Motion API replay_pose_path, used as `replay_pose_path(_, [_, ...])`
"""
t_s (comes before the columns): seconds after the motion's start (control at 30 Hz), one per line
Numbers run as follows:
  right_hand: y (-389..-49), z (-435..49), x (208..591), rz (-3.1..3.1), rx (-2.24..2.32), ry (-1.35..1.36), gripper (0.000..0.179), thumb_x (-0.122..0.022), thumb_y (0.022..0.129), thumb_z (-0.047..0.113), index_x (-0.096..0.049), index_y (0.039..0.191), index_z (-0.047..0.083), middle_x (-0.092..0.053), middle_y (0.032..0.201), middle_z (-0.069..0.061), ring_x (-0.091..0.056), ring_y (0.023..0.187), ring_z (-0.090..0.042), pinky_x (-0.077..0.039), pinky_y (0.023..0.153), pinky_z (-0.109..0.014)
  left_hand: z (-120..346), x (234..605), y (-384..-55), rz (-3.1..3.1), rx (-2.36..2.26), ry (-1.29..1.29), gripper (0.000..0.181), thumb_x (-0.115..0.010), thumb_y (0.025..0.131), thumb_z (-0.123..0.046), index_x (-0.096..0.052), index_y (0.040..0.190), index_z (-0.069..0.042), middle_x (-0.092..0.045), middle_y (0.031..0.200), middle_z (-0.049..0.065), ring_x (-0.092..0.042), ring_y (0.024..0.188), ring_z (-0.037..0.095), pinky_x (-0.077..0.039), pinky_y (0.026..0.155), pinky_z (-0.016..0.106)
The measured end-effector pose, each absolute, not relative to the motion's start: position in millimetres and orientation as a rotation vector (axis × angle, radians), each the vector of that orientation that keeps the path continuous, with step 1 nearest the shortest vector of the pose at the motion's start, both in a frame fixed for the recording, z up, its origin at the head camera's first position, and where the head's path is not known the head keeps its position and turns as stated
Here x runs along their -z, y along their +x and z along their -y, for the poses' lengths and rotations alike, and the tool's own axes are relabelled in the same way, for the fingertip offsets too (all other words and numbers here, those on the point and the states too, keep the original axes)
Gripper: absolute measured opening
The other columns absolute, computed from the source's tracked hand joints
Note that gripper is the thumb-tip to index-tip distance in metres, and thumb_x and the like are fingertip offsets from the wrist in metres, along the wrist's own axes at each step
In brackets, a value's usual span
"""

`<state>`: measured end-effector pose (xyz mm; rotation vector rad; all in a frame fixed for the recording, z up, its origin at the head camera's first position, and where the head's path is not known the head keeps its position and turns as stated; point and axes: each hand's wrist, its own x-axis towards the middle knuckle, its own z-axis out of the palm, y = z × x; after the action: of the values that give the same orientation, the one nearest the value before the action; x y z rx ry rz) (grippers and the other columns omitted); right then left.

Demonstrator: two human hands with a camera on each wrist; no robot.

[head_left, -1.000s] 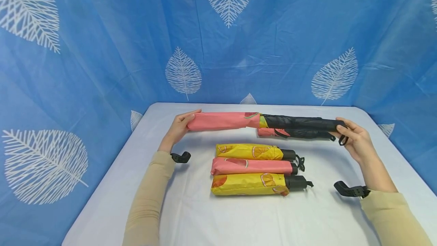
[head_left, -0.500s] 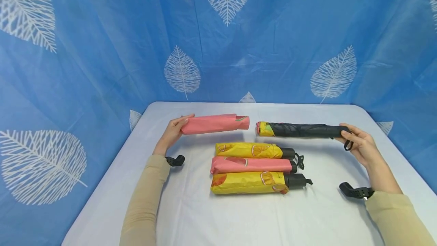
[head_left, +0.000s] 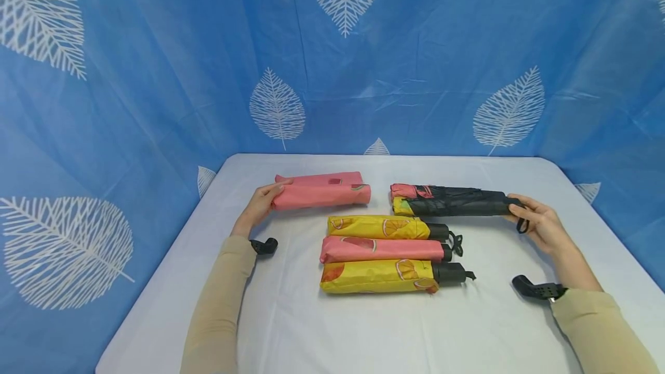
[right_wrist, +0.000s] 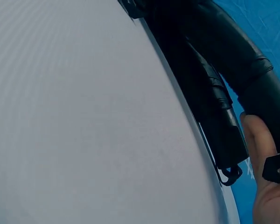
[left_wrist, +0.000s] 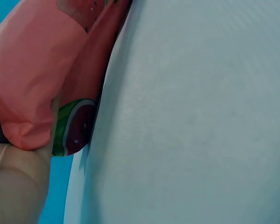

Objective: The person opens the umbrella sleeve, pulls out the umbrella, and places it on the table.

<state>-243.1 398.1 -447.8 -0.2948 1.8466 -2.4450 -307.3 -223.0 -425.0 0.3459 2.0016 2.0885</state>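
- Blue cloth [head_left: 389,97] with white leaf shapes [head_left: 278,107] hangs behind a white worktop [head_left: 384,333] and down its sides.
- Two hands are far apart, each one holding something near the back of the worktop.
- Left hand [head_left: 258,205] pinches the left end of the front pink cover [head_left: 322,199], with some of its fingers hidden by it.
- Just behind that is the back pink cover [head_left: 337,178], nearly side by side with it. Both have bits of watermelon picture on them.
- Right hand [head_left: 540,221] grips the right end of the front black umbrella [head_left: 462,208], which is folded thin and has a yellow and green tip.
- A small black loop [head_left: 522,225] hangs by the right fingers.
- Close behind it is the back black umbrella [head_left: 462,194], with a pink tip and its own loop, best seen in the right wrist view.
- Nearer the person, three wrapped umbrellas make a row: top yellow one [head_left: 379,228], middle pink one [head_left: 384,250] and bottom yellow one [head_left: 379,276]. Their black ends point right.
- Both arms wear tan sleeves [head_left: 223,293], and a black wrist piece [head_left: 537,290] sticks out by each cuff.
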Motion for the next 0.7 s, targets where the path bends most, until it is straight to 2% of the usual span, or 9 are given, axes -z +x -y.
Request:
replay_pose_path(0.17, [-245,-397,451,-1.941,2.362,-0.235,0.031,-0.05,0.097,0.001,-0.063,0.121,0.016,-0.062,0.109,0.01,-0.067,0.087,-0.012,-0.029,0.044,-0.026,227,439,-316,-2.045,-2.099,0.301,0.043,-0.044,0.102,-0.02,-0.045,0.138,0.003,-0.036,0.144,0.019,-0.057,0.1,0.007,-0.048,0.077,0.021])
replay_pose_path(0.2, [-246,-397,451,-1.983,2.326,-0.213,0.03,-0.052,0.097,0.003,-0.062,0.122,0.017,-0.063,0.107,0.011,-0.067,0.085,-0.01,-0.028,0.043,-0.027,227,442,-317,-2.075,-2.092,0.299,0.043,-0.045,0.102,-0.022,-0.046,0.138,0.002,-0.037,0.144,0.018,-0.057,0.092,0.005,-0.048,0.074,0.019])
replay_pose_path(0.37, [-248,-400,451,-2.301,2.038,-0.083,0.033,-0.059,0.095,0.017,-0.058,0.128,0.022,-0.063,0.097,0.018,-0.064,0.081,-0.001,-0.028,0.044,-0.03,229,449,-320,-2.204,-2.093,0.277,0.044,-0.051,0.099,-0.025,-0.05,0.135,0.0,-0.04,0.143,0.015,-0.055,0.098,0.002,-0.047,0.076,0.018])
replay_pose_path(0.4, [-249,-400,451,-2.368,1.965,-0.062,0.034,-0.059,0.095,0.02,-0.057,0.128,0.023,-0.062,0.096,0.021,-0.063,0.081,0.001,-0.03,0.046,-0.029,229,449,-320,-2.235,-2.087,0.265,0.043,-0.052,0.099,-0.025,-0.051,0.135,-0.001,-0.04,0.143,0.015,-0.054,0.098,0.005,-0.046,0.074,0.017])
replay_pose_path(0.43, [-249,-401,452,-2.424,1.904,-0.045,0.035,-0.06,0.094,0.022,-0.056,0.129,0.023,-0.06,0.095,0.023,-0.063,0.084,0.003,-0.035,0.048,-0.026,228,448,-320,-2.241,-2.095,0.254,0.043,-0.052,0.099,-0.024,-0.051,0.135,-0.001,-0.04,0.144,0.015,-0.052,0.11,0.008,-0.046,0.078,0.018])
replay_pose_path(0.47, [-249,-401,453,-2.475,1.846,-0.032,0.036,-0.06,0.094,0.024,-0.056,0.13,0.022,-0.059,0.095,0.025,-0.062,0.083,0.004,-0.038,0.051,-0.022,228,447,-319,-2.255,-2.093,0.244,0.043,-0.053,0.098,-0.023,-0.051,0.135,-0.002,-0.04,0.143,0.016,-0.051,0.113,0.012,-0.046,0.078,0.018])
replay_pose_path(0.6, [-249,-402,457,-2.633,1.654,-0.004,0.05,-0.061,0.093,0.033,-0.05,0.135,0.01,-0.052,0.098,0.029,-0.057,0.082,0.009,-0.044,0.067,-0.013,224,437,-312,-2.29,-2.118,0.21,0.04,-0.054,0.097,-0.015,-0.052,0.133,0.002,-0.043,0.14,0.02,-0.043,0.125,0.028,-0.046,0.08,0.017])
replay_pose_path(0.63, [-249,-401,457,-2.671,1.605,0.0,0.054,-0.061,0.092,0.035,-0.049,0.136,0.006,-0.051,0.101,0.027,-0.056,0.081,0.01,-0.045,0.071,-0.013,223,434,-311,-2.299,-2.126,0.214,0.039,-0.054,0.097,-0.013,-0.052,0.132,0.004,-0.043,0.139,0.022,-0.041,0.127,0.031,-0.046,0.082,0.018])
replay_pose_path(0.7, [-250,-401,459,-2.732,1.517,0.011,0.061,-0.061,0.092,0.039,-0.046,0.138,0.001,-0.054,0.11,0.014,-0.053,0.081,0.012,-0.047,0.078,-0.022,221,431,-309,-2.342,-2.123,0.214,0.039,-0.055,0.096,-0.01,-0.052,0.131,0.007,-0.047,0.135,0.024,-0.043,0.126,0.031,-0.046,0.084,0.02])
